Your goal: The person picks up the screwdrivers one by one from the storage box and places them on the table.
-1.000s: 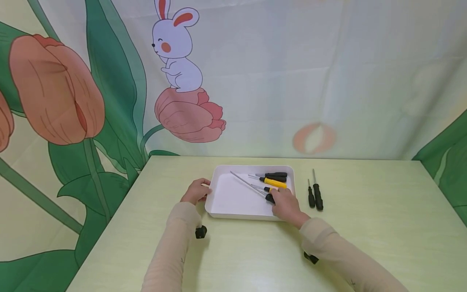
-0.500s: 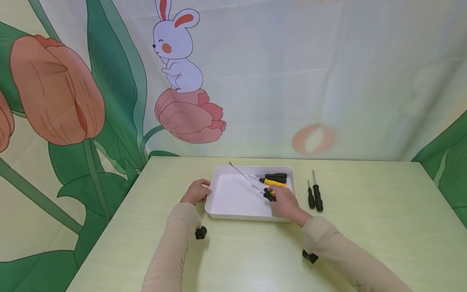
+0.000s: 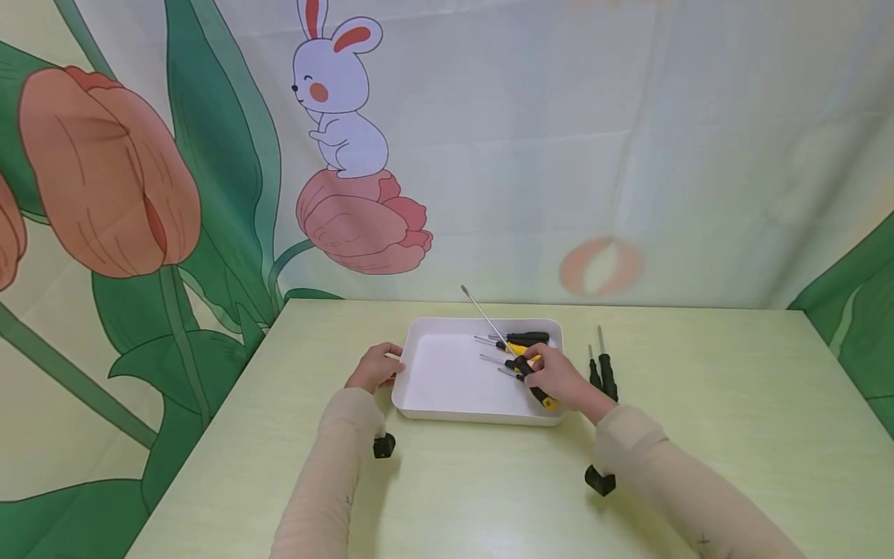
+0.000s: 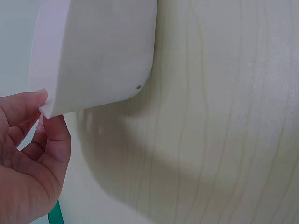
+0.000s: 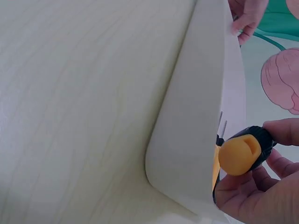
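Note:
My left hand (image 3: 375, 366) pinches the left rim of a white tray (image 3: 447, 388) between thumb and fingers; the left wrist view shows the grip at the tray's edge (image 4: 51, 74). Over the tray's right side my right hand (image 3: 559, 376) holds a long screwdriver (image 3: 525, 369) by its black handle. Its shaft slants up and to the left past the far rim, and its yellow butt end (image 5: 238, 156) faces the right wrist camera. Beneath it, several screwdrivers with black or yellow handles (image 3: 527, 338) lie in the tray, partly hidden by the hand.
Two black-handled screwdrivers (image 3: 608, 376) lie on the pale wooden table (image 3: 712, 419) just right of the tray, partly covered by my right hand and wrist. A printed curtain (image 3: 489, 155) hangs behind the table's far edge. A small black wrist device (image 3: 599, 480) hangs below the right sleeve.
My right hand has raised the long screwdriver from among the others and shifted slightly right. Its tip now reaches beyond the far rim. The left hand and tray stay in place.

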A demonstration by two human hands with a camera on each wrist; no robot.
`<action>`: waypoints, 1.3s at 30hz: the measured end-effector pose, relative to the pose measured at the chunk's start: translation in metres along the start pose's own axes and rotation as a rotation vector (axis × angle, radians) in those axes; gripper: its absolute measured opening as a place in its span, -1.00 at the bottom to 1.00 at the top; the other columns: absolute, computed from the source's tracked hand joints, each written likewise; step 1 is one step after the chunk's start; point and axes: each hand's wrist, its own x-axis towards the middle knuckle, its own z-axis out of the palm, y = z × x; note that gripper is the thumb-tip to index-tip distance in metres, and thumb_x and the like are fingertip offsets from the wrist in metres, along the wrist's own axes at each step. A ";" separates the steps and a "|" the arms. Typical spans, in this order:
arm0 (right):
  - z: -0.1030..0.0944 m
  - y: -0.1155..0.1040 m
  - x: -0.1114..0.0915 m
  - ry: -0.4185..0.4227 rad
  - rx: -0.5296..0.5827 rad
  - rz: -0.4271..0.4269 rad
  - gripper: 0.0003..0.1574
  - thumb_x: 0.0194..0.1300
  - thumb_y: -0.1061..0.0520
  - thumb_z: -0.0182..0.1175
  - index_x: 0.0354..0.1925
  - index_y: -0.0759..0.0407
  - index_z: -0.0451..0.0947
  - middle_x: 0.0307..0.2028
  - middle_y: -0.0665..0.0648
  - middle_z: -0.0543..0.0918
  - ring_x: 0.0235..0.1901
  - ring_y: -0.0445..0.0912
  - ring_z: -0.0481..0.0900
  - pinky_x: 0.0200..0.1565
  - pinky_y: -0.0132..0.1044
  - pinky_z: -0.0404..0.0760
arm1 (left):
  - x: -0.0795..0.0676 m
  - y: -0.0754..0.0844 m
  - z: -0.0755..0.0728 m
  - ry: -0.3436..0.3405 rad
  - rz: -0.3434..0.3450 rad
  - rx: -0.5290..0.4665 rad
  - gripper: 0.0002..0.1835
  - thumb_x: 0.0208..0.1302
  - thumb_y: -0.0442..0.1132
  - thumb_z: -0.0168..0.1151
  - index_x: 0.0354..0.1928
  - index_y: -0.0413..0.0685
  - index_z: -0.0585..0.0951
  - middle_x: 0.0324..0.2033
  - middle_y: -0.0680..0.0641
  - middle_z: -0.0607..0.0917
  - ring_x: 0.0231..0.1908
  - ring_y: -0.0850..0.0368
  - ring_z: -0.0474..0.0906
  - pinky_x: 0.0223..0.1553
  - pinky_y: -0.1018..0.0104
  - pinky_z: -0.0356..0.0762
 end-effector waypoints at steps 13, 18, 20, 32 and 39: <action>-0.026 0.006 -0.001 -0.124 0.220 0.089 -0.50 0.15 0.31 0.05 0.08 0.29 0.21 -0.20 0.20 0.38 -0.25 -0.03 0.43 -0.41 -0.31 0.43 | -0.003 0.001 -0.001 -0.008 0.007 -0.009 -0.67 0.21 -0.36 0.04 0.04 -0.13 0.39 -0.13 -0.17 0.50 -0.24 0.03 0.43 -0.33 0.36 0.42; -0.034 0.010 -0.002 -0.147 0.275 0.111 -0.48 0.16 0.32 0.01 0.10 0.30 0.18 -0.14 0.23 0.37 -0.21 0.00 0.44 -0.33 -0.25 0.50 | -0.002 0.000 -0.001 -0.011 0.007 -0.006 -0.67 0.20 -0.36 0.04 0.03 -0.14 0.39 -0.13 -0.17 0.51 -0.24 0.03 0.43 -0.34 0.37 0.41; -0.037 0.011 -0.003 -0.155 0.288 0.109 -0.46 0.16 0.32 0.00 0.12 0.31 0.15 -0.12 0.24 0.36 -0.18 0.01 0.43 -0.30 -0.23 0.50 | -0.002 0.000 -0.001 -0.010 0.010 -0.003 -0.68 0.20 -0.36 0.04 0.03 -0.14 0.39 -0.13 -0.17 0.51 -0.25 0.03 0.44 -0.35 0.37 0.41; -0.057 0.023 -0.010 -0.187 0.339 0.109 -0.43 0.15 0.29 -0.02 0.13 0.33 0.09 -0.08 0.27 0.35 -0.14 0.03 0.40 -0.26 -0.18 0.50 | -0.004 0.001 -0.001 -0.014 0.006 -0.009 -0.68 0.20 -0.36 0.04 0.02 -0.14 0.39 -0.14 -0.18 0.51 -0.22 0.01 0.44 -0.33 0.36 0.41; -0.071 0.035 -0.012 -0.189 0.353 0.109 -0.40 0.15 0.26 -0.05 0.15 0.32 0.03 -0.02 0.32 0.33 -0.16 0.01 0.40 -0.26 -0.15 0.52 | -0.002 0.000 -0.001 -0.011 0.013 -0.006 -0.68 0.19 -0.37 0.04 0.02 -0.15 0.39 -0.15 -0.18 0.51 -0.25 0.02 0.45 -0.37 0.37 0.42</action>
